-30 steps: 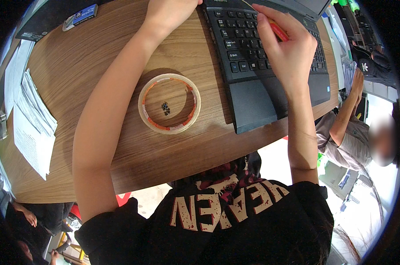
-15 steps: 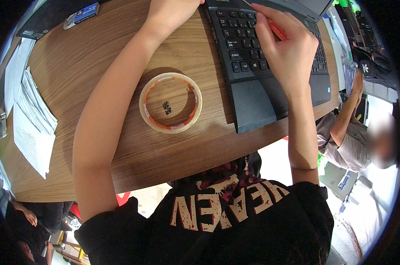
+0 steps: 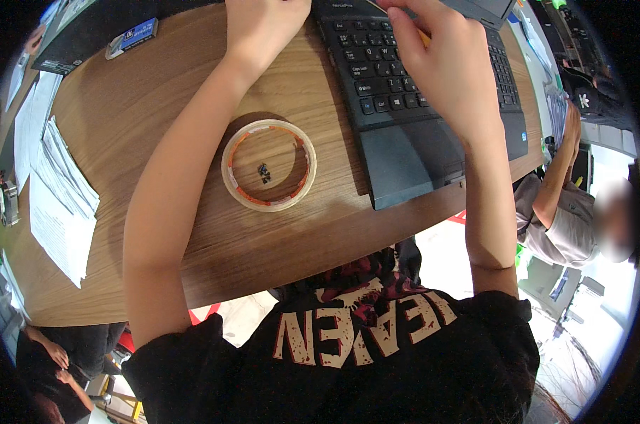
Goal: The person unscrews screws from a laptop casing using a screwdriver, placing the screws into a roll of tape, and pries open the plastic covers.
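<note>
Right hand (image 3: 453,63) slid farther over the laptop (image 3: 412,166), fingers pinching an orange-handled tool (image 3: 424,36); work's probably shifted. Left hand (image 3: 272,25) fingers? Can't tell.

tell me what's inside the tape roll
Inside the tape roll is a small cluster of dark bits, perhaps screws, on the table. The wood directly under the bits and the roll is covered, so anything there can't be seen.

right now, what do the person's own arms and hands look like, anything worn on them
Short black sleeves leave both forearms bare. They belong to a black shirt with pale, dark-speckled block lettering across it. The left hand, partly out of frame, and the right hand look ungloved.
</note>
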Demonstrator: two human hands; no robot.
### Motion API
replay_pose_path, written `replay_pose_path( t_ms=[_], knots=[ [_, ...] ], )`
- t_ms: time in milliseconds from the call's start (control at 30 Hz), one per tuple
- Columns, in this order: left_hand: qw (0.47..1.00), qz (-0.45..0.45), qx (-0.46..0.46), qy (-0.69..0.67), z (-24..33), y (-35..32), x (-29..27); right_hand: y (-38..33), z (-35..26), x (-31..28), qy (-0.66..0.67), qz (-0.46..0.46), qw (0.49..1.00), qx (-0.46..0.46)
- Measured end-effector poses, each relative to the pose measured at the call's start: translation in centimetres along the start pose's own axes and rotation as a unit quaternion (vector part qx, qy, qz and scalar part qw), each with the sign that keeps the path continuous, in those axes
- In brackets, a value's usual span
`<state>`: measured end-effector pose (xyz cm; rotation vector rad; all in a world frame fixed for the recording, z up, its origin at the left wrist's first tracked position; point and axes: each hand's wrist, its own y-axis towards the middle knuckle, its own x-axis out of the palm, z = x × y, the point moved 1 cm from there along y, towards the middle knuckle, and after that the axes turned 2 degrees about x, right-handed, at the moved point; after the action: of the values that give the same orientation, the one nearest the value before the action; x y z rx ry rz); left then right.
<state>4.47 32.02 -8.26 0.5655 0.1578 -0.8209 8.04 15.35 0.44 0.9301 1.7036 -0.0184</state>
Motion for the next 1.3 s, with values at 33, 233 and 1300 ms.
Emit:
replay_pose_path(
  t_ms=[33,233,1300],
  knots=[
    [0.998,-0.012,-0.049,-0.035,0.2,0.1,0.3,0.2,0.1,-0.1,0.011,-0.008,1.0,0.003],
    [0.843,-0.204,-0.259,-0.426,0.6,-0.6,1.3,1.3,-2.1,-1.9,0.078,-0.11,0.984,0.116],
    [0.642,-0.234,-0.419,-0.598,0.6,-0.6,1.9,-3.8,-1.4,-1.2,0.026,0.022,0.999,-0.031]
  ],
)
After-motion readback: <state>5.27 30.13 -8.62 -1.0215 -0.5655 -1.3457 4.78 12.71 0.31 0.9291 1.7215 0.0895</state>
